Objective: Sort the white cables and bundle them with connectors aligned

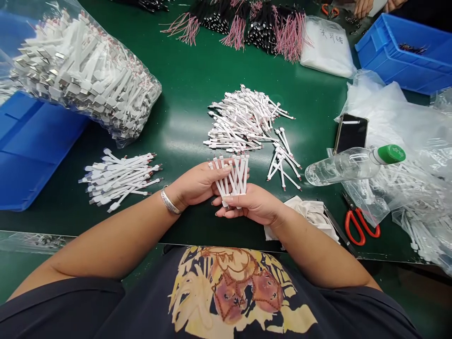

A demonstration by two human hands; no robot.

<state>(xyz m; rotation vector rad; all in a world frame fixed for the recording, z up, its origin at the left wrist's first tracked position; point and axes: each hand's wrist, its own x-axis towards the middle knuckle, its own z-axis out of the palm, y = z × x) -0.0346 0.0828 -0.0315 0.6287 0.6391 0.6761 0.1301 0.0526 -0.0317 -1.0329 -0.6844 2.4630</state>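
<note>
Both my hands hold one fanned bunch of short white cables [233, 176] in front of my chest. My left hand [203, 181] grips the bunch from the left, its thumb across the upper part of the cables. Lower down, my right hand [252, 202] pinches the connector ends with its thumb. Just beyond my hands is a large pile of white cables [243, 115] with reddish wire tips. A few loose cables [282, 160] lie to its right. Left of my left hand, another group of cables [122, 179] lies roughly lined up.
A clear bag [95, 75] full of cables leans over a blue bin [35, 146] at left. On the right are a bottle [342, 165], a phone [351, 132], red-handled scissors [360, 226], a cloth [310, 214] and plastic bags. Another person's hands [363, 7] show at the top right.
</note>
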